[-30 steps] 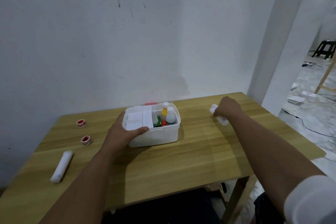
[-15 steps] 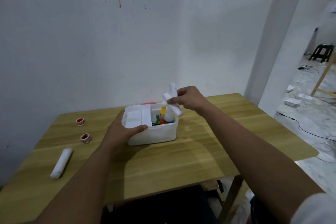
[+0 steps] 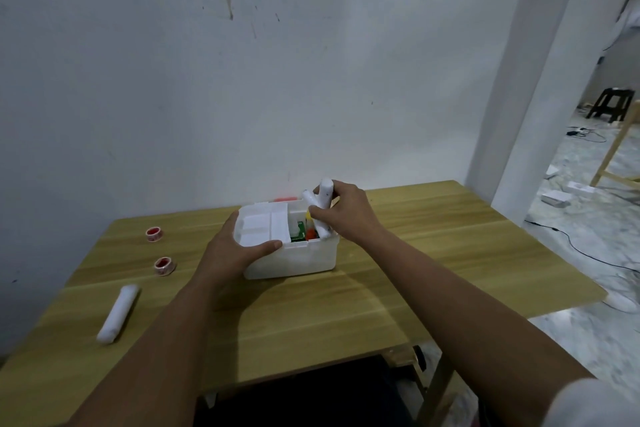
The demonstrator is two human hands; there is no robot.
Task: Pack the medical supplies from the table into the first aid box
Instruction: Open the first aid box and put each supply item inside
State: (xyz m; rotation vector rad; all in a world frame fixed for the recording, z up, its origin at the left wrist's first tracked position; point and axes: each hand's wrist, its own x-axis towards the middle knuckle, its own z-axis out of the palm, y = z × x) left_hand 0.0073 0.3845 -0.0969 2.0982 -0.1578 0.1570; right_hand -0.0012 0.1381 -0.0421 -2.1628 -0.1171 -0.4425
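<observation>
While the right hand [image 3: 346,215] pinches two crossed white gauze rolls [image 3: 320,210] over the first aid box [image 3: 294,258] (right compartment), the left hand [image 3: 232,253] clasps its near-left corner; another roll [image 3: 117,313] lies on the worktop [image 3: 415,270].

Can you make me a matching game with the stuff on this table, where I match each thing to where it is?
Things:
1. two white rolls
2. box
3. two tape rings
4. long white roll

Places:
A. near the table's far left edge
B. lying alone at the table's near left
C. in the right hand
D. steadied by the left hand

Pairs: 1-C, 2-D, 3-A, 4-B
</observation>
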